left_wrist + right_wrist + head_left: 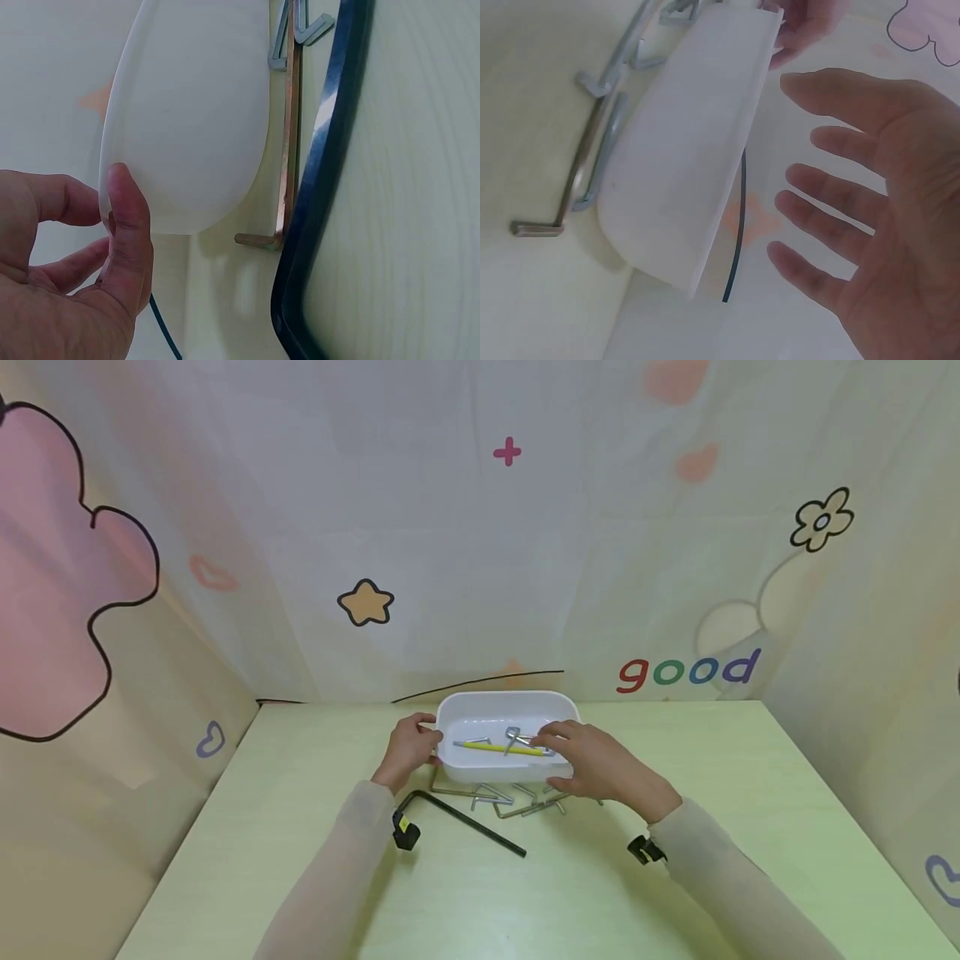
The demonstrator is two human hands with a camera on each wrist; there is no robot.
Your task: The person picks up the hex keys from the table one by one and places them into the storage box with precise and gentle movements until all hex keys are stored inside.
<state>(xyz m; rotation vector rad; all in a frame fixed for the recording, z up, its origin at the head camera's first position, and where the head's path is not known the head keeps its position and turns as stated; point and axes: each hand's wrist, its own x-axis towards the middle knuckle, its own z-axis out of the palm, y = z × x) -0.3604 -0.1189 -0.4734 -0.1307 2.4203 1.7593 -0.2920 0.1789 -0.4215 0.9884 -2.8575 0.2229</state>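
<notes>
Left hand [411,747] on the white tub [480,773], right hand [600,764] spread

So the left thumb and fingers are pinching the rim at the tub's left end. Right hand's fingers are spread and, per its wrist cam, just off the tub wall, so left is the closer one. Key bit: the tub's long axis runs side to side, straight between the hands, right hand at the opposite short end. Inside there's a yellow stick [487,747] lying roughly the same way, plus small metal bits. On the table just in front: silver hex keys [316,31], a bronze hex key [288,150], and nearer the person, a big black hex key [472,823].
</notes>
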